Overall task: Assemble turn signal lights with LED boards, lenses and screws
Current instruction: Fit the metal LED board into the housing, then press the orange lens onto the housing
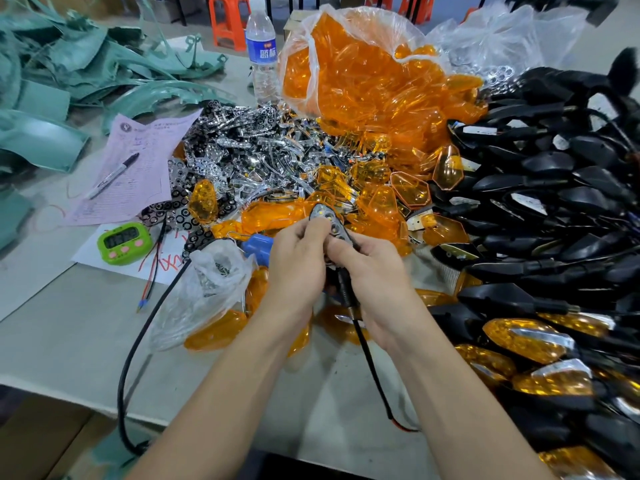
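Note:
Both hands hold one black turn signal housing (329, 221) above the table's middle, its LED board with a chrome reflector facing up. My left hand (298, 261) pinches the housing's left side with thumb and fingers. My right hand (367, 268) grips its lower part and stalk, whose black cable (370, 362) trails toward me. Loose orange lenses (377, 199) lie just beyond the hands. A heap of chrome reflectors (249, 154) lies behind them. A small clear bag of screws (214, 271) sits to the left of my left hand.
A big clear bag of orange lenses (363, 71) stands at the back. Black housings (554, 202) pile up on the right, finished lights (526, 337) nearer me. A green timer (124, 242), pink paper with a marker (114, 174), water bottle (261, 50) and green scraps (69, 71) lie left.

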`<state>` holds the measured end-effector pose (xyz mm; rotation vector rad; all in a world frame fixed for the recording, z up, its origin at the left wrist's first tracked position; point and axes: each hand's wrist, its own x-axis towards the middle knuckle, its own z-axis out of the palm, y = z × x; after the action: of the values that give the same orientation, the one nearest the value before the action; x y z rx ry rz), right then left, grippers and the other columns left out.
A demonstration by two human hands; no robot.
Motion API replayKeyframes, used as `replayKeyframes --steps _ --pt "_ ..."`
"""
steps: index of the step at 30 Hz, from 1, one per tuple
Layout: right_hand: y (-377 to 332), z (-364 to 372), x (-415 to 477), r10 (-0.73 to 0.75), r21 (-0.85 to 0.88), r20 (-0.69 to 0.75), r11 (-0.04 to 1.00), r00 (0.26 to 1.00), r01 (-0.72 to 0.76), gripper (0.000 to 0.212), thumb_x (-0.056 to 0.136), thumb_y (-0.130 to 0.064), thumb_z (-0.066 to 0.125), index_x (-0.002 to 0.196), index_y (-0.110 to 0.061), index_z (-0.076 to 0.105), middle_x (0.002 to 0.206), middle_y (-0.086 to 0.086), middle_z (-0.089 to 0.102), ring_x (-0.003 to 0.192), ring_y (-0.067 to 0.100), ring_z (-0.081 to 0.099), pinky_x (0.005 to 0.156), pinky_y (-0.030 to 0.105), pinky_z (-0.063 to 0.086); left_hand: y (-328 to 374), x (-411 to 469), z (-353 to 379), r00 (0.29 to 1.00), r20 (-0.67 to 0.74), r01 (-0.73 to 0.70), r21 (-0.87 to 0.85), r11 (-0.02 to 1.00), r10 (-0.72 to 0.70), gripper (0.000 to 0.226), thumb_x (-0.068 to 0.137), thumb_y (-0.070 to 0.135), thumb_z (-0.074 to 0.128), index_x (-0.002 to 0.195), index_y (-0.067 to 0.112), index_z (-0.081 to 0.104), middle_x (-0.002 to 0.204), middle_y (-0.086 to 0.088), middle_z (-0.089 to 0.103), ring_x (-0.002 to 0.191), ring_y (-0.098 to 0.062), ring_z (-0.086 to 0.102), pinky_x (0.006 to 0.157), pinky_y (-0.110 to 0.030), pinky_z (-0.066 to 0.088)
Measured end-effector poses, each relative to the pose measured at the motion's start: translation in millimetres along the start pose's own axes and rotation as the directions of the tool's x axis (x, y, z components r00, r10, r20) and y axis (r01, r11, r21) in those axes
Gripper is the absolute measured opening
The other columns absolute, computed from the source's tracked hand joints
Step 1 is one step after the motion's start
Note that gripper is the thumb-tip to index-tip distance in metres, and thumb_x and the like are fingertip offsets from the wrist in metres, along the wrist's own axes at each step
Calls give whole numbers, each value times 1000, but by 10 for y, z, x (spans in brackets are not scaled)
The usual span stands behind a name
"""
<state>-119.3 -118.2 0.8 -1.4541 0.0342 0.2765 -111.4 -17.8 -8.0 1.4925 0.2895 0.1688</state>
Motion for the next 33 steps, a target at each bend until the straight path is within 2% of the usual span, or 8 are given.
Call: replayKeyframes --steps 4,9,12,14,18,21,23,33 --pt "2 0 -41 2 23 -29 1000 1000 -1 18 91 -23 64 95 -11 78 77 13 68 68 24 64 63 43 52 10 -64 -43 980 192 72 -137 988 -45 28 91 39 54 87 25 79 79 1 74 64 -14 68 47 -27 49" --pt "-35 8 -103 -48 -298 11 953 999 49 25 95 -32 64 84 -14 77 71 13 70 64 14 61 61 43 52 -50 -91 -98 998 -7 66 -76 995 -67 24 80 35 58 66 18 68 66 -2 58 67 -21 54 63 -38 42" --pt "-69 -163 -138 -166 -638 -48 764 985 98 40 97 -46 60 71 -19 72 59 -10 68 54 4 61 55 24 47 -59 -103 -205 993 -77 86 -117 989 -95 26 90 29 57 72 11 61 63 -4 60 60 -22 55 59 -37 45" --pt "-93 -345 -205 -210 -779 -59 621 976 87 23 97 -36 64 79 -29 75 68 -14 70 64 2 65 59 22 49 -55 -79 -328 988 -49 128 -245 961 -144 27 104 19 50 84 4 61 65 -8 66 51 -22 60 48 -32 52" --pt "50 -344 -371 -48 -945 116 302 992 125 23 93 -28 70 116 -31 73 106 -3 73 93 17 66 85 37 57 -86 -80 -469 986 6 164 -226 960 -167 19 106 11 46 96 5 61 66 -9 66 47 -22 59 42 -27 47" --pt "236 -202 -481 -160 -988 157 -33 975 153 33 94 -31 67 127 -35 65 120 -3 65 109 23 57 91 40 44 -119 -135 -449 988 53 151 -246 957 -142 20 106 8 44 96 9 61 66 -9 66 46 -23 57 42 -27 46" --pt "312 -133 -550 -209 -986 136 -119 968 113 34 94 -31 67 128 -35 63 121 -4 64 112 23 56 91 40 39 -137 -163 -450 989 75 139 -246 959 -124 21 105 7 43 98 11 62 67 -10 66 47 -25 57 42 -28 46" --pt "412 -144 -640 -110 -996 48 69 993 56 56 89 -11 66 141 -30 56 132 -3 64 123 21 56 102 38 46 -174 -160 -521 988 147 78 -236 969 -44 20 101 9 46 97 16 64 79 -11 66 52 -28 60 45 -31 47"
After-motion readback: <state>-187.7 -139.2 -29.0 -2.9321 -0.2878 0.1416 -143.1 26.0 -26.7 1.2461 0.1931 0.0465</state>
